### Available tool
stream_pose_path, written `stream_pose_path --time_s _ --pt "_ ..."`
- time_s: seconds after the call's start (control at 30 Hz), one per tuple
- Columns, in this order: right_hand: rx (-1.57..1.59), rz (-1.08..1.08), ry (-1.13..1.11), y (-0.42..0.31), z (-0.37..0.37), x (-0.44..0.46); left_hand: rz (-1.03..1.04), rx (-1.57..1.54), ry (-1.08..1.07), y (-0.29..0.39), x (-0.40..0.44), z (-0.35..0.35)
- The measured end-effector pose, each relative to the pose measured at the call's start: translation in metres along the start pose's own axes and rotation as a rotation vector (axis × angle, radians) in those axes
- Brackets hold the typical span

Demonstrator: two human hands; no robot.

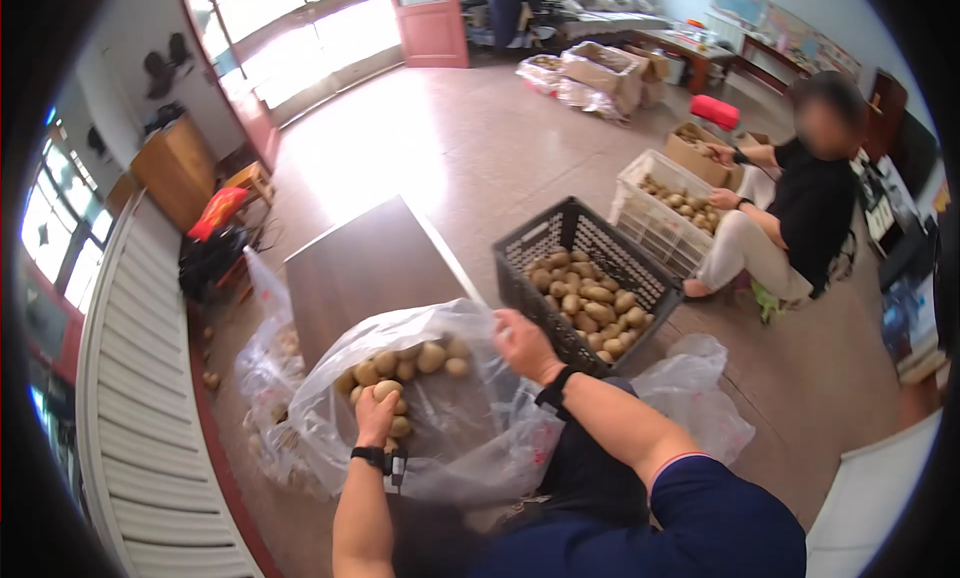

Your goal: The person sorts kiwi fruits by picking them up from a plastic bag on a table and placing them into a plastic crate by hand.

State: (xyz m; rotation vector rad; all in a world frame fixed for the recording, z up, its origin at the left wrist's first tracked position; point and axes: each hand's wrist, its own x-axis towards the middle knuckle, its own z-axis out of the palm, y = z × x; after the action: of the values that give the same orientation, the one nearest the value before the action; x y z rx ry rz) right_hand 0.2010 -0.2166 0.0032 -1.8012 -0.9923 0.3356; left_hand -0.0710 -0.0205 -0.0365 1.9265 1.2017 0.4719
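A clear plastic bag (470, 403) lies spread open in front of me, its mouth wide. Inside it, several brown kiwifruit (431, 356) form a curved row near the far side. My left hand (375, 418) is inside the bag mouth, fingers closed round one kiwifruit (388, 389). At the bag's right edge, my right hand (525, 346) grips the plastic film with bent fingers. Just beyond that hand stands a black plastic crate (510, 263) partly filled with kiwifruit (597, 311).
A brown board-like surface (365, 263) extends behind the bag. Other plastic bags (700, 388) lie on both sides. At right, a seated person (815, 198) reaches toward a white crate (635, 213) and a cardboard box (690, 158). A white radiator (150, 408) lines the left.
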Motion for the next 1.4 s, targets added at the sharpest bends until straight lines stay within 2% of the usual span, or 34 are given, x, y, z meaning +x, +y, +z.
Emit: stream_pose_path --time_s 0.07,0.1,0.13,0.2,0.33,0.43,0.53,0.67,0.73,0.83,0.87,0.93,0.97,1.0,1.03,1.07,1.1,1.13,1.17,1.2,1.23,1.3,1.4 --pt "-0.086 -0.228 -0.027 0.016 0.021 -0.006 -0.106 -0.294 -0.136 0.015 -0.009 0.009" --pt "-0.079 -0.171 -0.153 -0.003 0.018 -0.011 -0.070 -0.362 -0.190 0.022 -0.014 0.013" --pt "-0.068 -0.112 -0.280 -0.023 0.014 -0.016 -0.128 -0.418 -0.281 0.043 -0.024 0.011" --pt "-0.131 -0.428 -0.285 -0.020 0.025 -0.023 -0.144 -0.475 -0.428 0.048 -0.030 0.018" --pt "-0.170 -0.710 -0.394 -0.024 0.039 -0.036 -0.079 -0.528 -0.626 0.057 -0.042 0.031" --pt "-0.172 -0.666 -0.474 -0.016 0.051 -0.046 -0.086 -0.528 -0.711 0.060 -0.045 0.036" --pt "-0.190 -0.606 -0.521 -0.015 0.054 -0.051 -0.075 -0.561 -0.752 0.059 -0.047 0.037" --pt "-0.145 -0.415 -0.567 -0.014 0.049 -0.048 -0.121 -0.610 -0.746 0.058 -0.046 0.035" --pt "-0.145 -0.343 -0.561 -0.009 0.048 -0.044 -0.200 -0.715 -0.673 0.057 -0.043 0.031" --pt "-0.006 -0.280 -0.337 0.007 0.051 -0.031 -0.250 -0.690 -0.550 0.039 -0.031 0.033" --pt "-0.009 -0.280 -0.335 0.013 0.050 -0.028 -0.267 -0.645 -0.477 0.029 -0.026 0.033" --pt "0.167 -0.062 -0.262 0.015 0.042 -0.018 -0.251 -0.601 -0.418 0.012 -0.020 0.034" --pt "0.178 -0.033 -0.123 0.016 0.041 -0.018 -0.243 -0.492 -0.370 0.005 -0.017 0.032" --pt "0.177 -0.033 -0.122 0.020 0.039 -0.014 -0.235 -0.384 -0.322 -0.004 -0.014 0.030" --pt "0.380 0.161 -0.153 0.023 0.033 -0.007 -0.235 -0.385 -0.321 -0.030 -0.005 0.032" --pt "0.582 0.357 -0.183 0.025 0.026 -0.001 -0.155 -0.253 -0.277 -0.065 0.009 0.038" --pt "0.583 0.356 -0.183 0.025 0.018 0.005 -0.076 -0.121 -0.232 -0.083 0.017 0.041" --pt "0.691 0.433 -0.089 0.026 0.008 0.011 -0.076 -0.120 -0.232 -0.077 0.012 0.036" --pt "0.800 0.508 0.008 0.026 -0.002 0.015 -0.053 0.017 -0.201 -0.071 0.006 0.028" --pt "0.792 0.555 0.053 0.023 -0.012 0.016 -0.031 0.151 -0.170 -0.061 -0.001 0.021" --pt "0.826 0.592 0.093 0.033 -0.017 0.019 -0.030 0.153 -0.167 -0.056 -0.005 0.017" --pt "0.883 0.670 0.197 0.043 -0.026 0.025 -0.167 0.593 -0.134 -0.047 -0.012 0.010" --pt "0.873 0.804 0.280 0.047 -0.049 0.027 -0.286 0.664 -0.195 -0.012 -0.031 -0.002"
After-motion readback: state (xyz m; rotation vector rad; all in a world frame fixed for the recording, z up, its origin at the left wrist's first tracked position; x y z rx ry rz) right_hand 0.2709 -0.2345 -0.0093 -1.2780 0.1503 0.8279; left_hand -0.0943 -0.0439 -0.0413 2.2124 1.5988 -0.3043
